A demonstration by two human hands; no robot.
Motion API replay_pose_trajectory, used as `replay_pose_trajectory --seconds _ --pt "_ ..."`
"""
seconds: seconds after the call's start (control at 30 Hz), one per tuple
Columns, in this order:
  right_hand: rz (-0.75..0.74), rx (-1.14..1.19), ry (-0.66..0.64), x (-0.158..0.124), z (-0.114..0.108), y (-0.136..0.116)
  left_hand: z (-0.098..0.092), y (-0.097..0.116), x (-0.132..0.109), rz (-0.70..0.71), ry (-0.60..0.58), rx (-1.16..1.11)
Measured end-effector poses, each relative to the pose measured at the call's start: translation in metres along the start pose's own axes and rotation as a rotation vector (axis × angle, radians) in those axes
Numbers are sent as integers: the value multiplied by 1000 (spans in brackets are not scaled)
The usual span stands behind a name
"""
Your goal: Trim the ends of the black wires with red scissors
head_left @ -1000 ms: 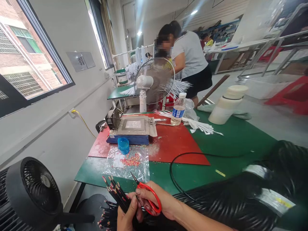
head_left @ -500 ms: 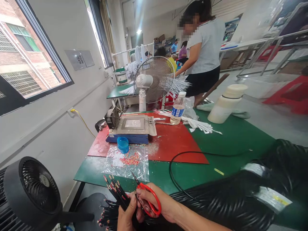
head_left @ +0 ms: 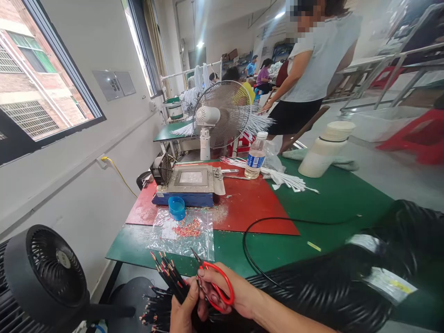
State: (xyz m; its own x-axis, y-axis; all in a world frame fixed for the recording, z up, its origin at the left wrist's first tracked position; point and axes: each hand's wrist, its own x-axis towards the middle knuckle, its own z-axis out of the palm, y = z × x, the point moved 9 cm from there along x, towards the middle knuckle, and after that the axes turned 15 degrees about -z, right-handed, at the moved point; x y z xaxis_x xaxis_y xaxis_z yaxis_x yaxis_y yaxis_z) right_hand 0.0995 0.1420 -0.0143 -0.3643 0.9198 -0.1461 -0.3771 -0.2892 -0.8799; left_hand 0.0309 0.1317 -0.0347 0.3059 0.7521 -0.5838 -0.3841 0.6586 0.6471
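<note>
Jutting up from the left fingers [head_left: 190, 298], black wires [head_left: 175, 283] lean leftward.

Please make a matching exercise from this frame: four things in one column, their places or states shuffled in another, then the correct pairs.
1. Red-handled scissors
2. Blue cup
3. Black cable bundle
4. Labelled bottle

A. Capped and upright
B. In the left hand
C. At the plastic bag's far edge
D. In the right hand

Pairs: 1-D, 2-C, 3-B, 4-A
</note>
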Motion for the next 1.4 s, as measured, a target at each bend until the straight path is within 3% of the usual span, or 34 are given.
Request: replay_pose_trajectory --seconds 0.23,0.53,0.87,1.2,1.27,1.4 --pt "65 -111 1 2 -10 2 0 2 0 8 -1 94" --pt "205 -74 55 -2 -12 11 3 5 -4 30 23 131" --pt "-90 -122 8 2 -6 -8 -15 3 5 69 143 186" --pt "-378 -782 64 -6 -14 -39 -20 3 2 111 240 138" --pt "-358 -736 55 -6 -14 -34 -21 1 3 104 237 127" --pt "-191 -385 75 -4 -16 -13 -23 -2 5 95 229 123"
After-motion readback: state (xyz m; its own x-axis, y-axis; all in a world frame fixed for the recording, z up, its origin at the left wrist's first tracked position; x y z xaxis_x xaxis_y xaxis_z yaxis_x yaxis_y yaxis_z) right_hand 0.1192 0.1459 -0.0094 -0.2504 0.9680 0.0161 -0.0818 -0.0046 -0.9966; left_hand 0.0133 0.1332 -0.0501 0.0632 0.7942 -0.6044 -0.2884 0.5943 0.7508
